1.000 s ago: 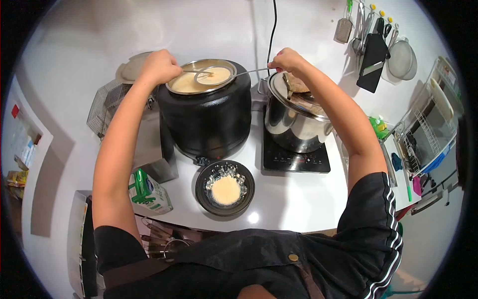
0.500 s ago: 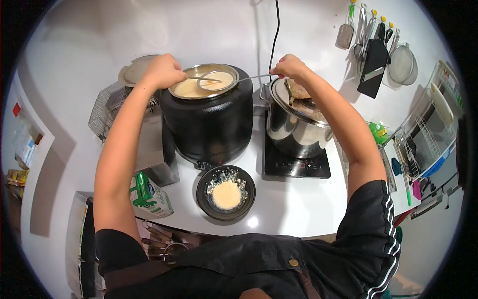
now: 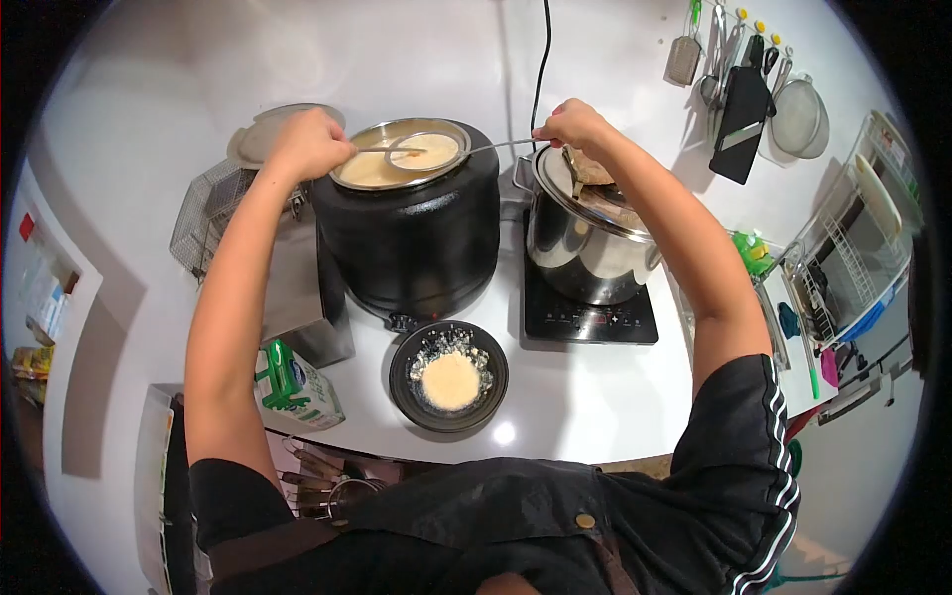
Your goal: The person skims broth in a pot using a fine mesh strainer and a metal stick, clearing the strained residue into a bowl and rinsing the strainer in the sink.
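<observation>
Left hand [image 3: 315, 141] grasps a thin utensil [image 3: 374, 150], type indistinct, pointing right into the strainer [image 3: 468, 151]. Strainer lies between hands at the black pot's [image 3: 407, 243] mouth, round end nearer the left, long axis running rightward. Right hand [image 3: 570, 126] pinches its handle [image 3: 502, 145], near the steel pot [image 3: 585, 256].

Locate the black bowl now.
In the head view, slightly left of centre, the black bowl sits on the white counter, in front of the black pot, right of the carton.
</observation>
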Demonstrator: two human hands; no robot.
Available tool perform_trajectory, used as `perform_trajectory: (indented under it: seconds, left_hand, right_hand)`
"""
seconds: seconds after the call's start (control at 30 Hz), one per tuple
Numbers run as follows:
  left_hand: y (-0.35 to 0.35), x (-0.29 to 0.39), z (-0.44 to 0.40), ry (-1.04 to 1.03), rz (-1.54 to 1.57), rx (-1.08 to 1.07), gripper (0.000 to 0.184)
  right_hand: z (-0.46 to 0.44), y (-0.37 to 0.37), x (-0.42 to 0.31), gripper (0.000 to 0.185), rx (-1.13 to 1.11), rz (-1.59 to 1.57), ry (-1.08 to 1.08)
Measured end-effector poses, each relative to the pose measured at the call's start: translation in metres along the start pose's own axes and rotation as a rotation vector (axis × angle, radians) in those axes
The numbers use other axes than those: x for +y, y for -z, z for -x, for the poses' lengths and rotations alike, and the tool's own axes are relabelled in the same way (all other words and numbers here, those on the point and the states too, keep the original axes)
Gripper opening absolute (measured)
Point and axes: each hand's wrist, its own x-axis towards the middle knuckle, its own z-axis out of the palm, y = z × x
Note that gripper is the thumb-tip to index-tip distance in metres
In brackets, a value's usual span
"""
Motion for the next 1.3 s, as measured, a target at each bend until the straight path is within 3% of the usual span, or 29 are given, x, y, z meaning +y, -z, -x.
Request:
perform_trajectory:
  seconds: [0.13, 0.23, 0.3, 0.5, 1.03, 1.3]
  left_hand:
    - [0.003, 0.0, 0.007, -0.023, 0.007, -0.02, 0.023]
    - [0.007, -0.005, 0.016, 0.08, 0.067, -0.052, 0.022]
    - [0.003, -0.009, 0.027, 0.07, 0.259, 0.136, 0.023]
    - [-0.021, -0.025, 0.052, 0.234, 0.458, 0.293, 0.022]
    - [-0.028, -0.041, 0.087, 0.28, 0.476, 0.338, 0.022]
    - [-0.035, -0.052, 0.087, 0.285, 0.478, 0.36, 0.022]
  right_hand:
    - [0.008, 0.002, -0.002, 0.026, 0.003, 0.002, -0.02]
    - [0.005, -0.003, 0.008, 0.026, 0.001, -0.093, -0.013]
    - [0.005, 0.0, 0.013, 0.026, -0.011, -0.124, 0.006]
    - [0.005, 0.003, 0.007, 0.025, 0.014, -0.103, -0.011]
    - [-0.014, -0.007, -0.003, 0.027, 0.006, -0.003, 0.009]
    - [-0.007, -0.006, -0.006, 0.027, 0.033, -0.102, 0.057]
